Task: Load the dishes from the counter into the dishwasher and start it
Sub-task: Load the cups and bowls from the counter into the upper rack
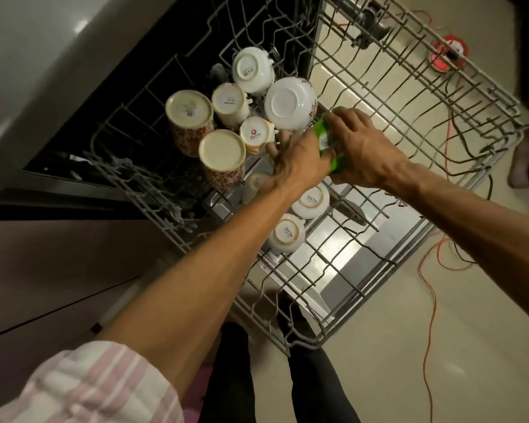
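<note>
Green item goes into the upper rack

Hands meet over the pulled-out grey wire dishwasher rack (364,239). The right hand (361,148) grips a bright green, labelled plastic item (326,138); the left hand (297,160), fingers loosely extended, touches it beside the upturned white floral bowl (290,103). Best seated between free tines, mouth down, clear of neighbouring upturned cups (222,151).

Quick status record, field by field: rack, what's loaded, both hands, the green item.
rack: upper wire rack pulled out over the open door
loaded: tall mugs, cups and a white bowl, all upside down, grouped at the left
green item: plastic, labelled, beside the bowl; its type is unclear
right hand: grips the green item
left hand: touches the green item, fingers extended towards the cups
</note>
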Motion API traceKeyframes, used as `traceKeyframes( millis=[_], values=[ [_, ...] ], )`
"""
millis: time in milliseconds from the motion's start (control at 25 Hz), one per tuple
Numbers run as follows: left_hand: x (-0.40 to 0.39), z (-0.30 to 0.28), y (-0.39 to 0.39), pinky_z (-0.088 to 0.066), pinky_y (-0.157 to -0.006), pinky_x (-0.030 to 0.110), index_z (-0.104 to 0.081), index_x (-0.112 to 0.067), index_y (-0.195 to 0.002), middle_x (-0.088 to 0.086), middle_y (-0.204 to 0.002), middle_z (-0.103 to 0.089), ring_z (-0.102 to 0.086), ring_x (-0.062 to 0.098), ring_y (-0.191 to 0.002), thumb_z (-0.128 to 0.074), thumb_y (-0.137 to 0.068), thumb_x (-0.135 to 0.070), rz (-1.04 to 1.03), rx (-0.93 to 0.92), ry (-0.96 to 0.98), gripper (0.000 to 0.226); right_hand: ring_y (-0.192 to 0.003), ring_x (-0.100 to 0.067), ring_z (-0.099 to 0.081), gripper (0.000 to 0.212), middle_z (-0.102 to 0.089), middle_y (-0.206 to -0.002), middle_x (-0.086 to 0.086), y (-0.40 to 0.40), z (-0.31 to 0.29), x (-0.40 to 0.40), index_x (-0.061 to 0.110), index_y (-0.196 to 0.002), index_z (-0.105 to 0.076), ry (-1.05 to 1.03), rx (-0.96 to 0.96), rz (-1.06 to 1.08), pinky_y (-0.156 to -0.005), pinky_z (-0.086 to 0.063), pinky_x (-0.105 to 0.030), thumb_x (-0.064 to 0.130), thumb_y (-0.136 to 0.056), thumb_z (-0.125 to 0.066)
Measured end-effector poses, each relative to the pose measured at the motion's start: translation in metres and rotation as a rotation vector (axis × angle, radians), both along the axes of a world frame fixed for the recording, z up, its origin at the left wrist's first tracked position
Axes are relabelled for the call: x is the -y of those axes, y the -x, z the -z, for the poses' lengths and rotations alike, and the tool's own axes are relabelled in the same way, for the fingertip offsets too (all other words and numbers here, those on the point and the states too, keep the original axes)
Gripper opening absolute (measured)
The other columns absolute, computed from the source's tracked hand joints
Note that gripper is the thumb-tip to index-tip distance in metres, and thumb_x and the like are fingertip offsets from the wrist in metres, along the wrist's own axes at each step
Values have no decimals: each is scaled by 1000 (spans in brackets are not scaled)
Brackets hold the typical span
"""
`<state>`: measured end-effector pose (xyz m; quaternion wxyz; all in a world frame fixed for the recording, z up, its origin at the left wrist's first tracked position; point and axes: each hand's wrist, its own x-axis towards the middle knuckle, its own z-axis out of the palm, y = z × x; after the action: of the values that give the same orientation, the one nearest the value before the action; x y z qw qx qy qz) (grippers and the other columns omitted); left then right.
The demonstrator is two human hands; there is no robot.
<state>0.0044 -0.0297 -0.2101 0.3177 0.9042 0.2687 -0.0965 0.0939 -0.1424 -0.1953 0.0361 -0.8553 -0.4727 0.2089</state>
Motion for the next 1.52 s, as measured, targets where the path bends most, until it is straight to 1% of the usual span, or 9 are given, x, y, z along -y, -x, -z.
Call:
traceKeyframes(
  millis=[120, 320, 480, 640, 760, 960, 1200, 1400, 1520],
  values=[
    [3, 1, 2, -28, -92, 39, -53, -15, -114, 4, -120, -56, -37, 23, -121, -55, -93, -36, 17, -16, -57, 30, -140, -38, -25, 108, -26, -154, -15, 2, 7, -3, 15, -153, -21, 30, -3, -37, -102, -43, -58, 35, -67, -83],
    [7, -1, 5, -25, -96, 40, -49, -15, -125, 5, -127, -53, -35, 23, -125, -54, -93, -36, 21, -13, -115, 38, -143, -35, -20, 106, -23, -156, -13, -3, 12, -4, 17, -154, -21, 41, -11, -69, -106, -40, -58, 34, -69, -83],
    [10, 3, 8, -25, -95, 41, -44, -16, -134, 4, -130, -52, -35, 23, -125, -57, -90, -33, 42, -10, -161, 49, -148, -33, -9, 106, -13, -162, -11, -1, 12, 0, 17, -156, -13, 68, 0, -37, -114, -27, -56, 30, -75, -80],
    [7, 0, 11, -26, -98, 42, -47, -15, -130, 5, -129, -55, -38, 24, -126, -57, -89, -31, 48, 15, -126, 45, -150, -30, -3, 105, -4, -164, -7, 7, 8, 2, 18, -157, -7, 85, -14, 39, -118, -19, -57, 30, -79, -77],
    [10, -8, 19, -31, -101, 39, -47, -12, -134, 8, -126, -58, -45, 24, -124, -56, -90, -29, 46, 98, -63, 47, -150, -30, -7, 99, -7, -164, -8, 18, 1, 11, 16, -156, -11, 74, -7, 72, -116, -23, -59, 32, -81, -74],
    [32, -20, 38, -42, -104, 39, -48, -3, -138, 13, -129, -58, -52, 26, -121, -61, -89, -23, -7, 292, 48, 54, -149, -29, -17, 89, -17, -162, -10, 33, -9, 23, 13, -155, -18, 32, 1, 60, -116, -26, -53, 30, -84, -69],
    [63, -24, 60, -38, -109, 39, -48, -2, -136, 14, -134, -56, -46, 25, -127, -62, -92, -23, -156, 284, 76, 51, -144, -34, -29, 75, -29, -157, -15, 39, -4, 52, 9, -151, -27, -63, -63, 36, -113, -32, -54, 39, -89, -57],
    [131, -24, 86, -33, -111, 40, -51, 4, -135, 21, -137, -54, -45, 34, -131, -67, -89, -23, -286, 250, 68, 56, -140, -37, -35, 76, -34, -154, -19, 43, -1, 93, 3, -148, -32, -68, -112, -71, -109, -37, -53, 29, -85, -65],
    [173, -13, 93, -37, -107, 40, -54, 6, -130, 23, -132, -57, -51, 36, -127, -61, -89, -20, -398, 278, 44, 50, -139, -35, -38, 72, -37, -152, -19, 43, 1, 123, 2, -147, -35, -38, -122, -160, -108, -39, -51, 30, -86, -62]
  ],
)
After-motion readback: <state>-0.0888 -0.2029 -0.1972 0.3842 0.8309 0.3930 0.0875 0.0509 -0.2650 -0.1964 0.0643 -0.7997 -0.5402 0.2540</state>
